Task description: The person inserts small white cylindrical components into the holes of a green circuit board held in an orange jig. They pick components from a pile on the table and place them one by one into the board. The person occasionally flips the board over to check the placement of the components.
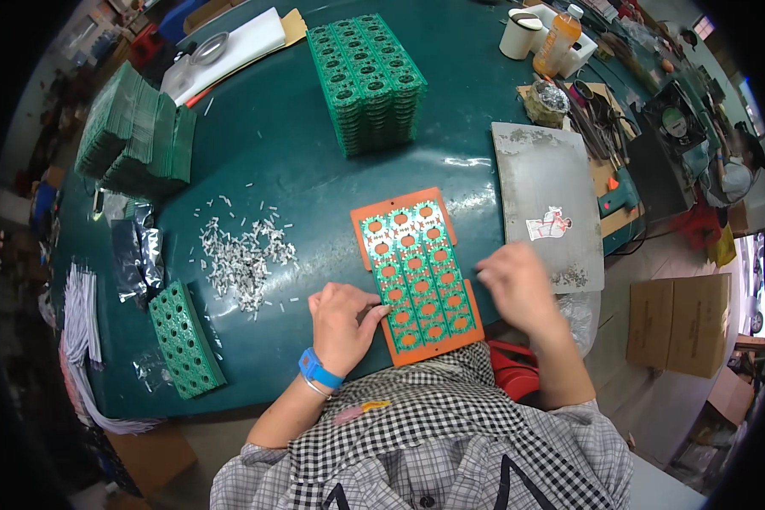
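In front of me a green circuit board panel (416, 263), with rows of round openings, lies in an orange fixture plate (393, 206). At their left edge is my left hand (342, 321), its fingers bent and its thumb and forefinger closed on the panel's lower left edge. My right hand (521, 287) hovers just right of the panel, fingers curled together and slightly blurred. Whatever its fingertips hold, if anything, is too small to make out. Left of the panel lies a scattered pile of small white parts (245, 260).
Stacks of green panels stand at the back (370, 76) and far left (136, 127). More panels (184, 340) lie at near left, by a white wire bundle (81, 314). To the right are a grey metal plate (527, 178), a green-handled tool (619, 197) and an orange bottle (558, 42).
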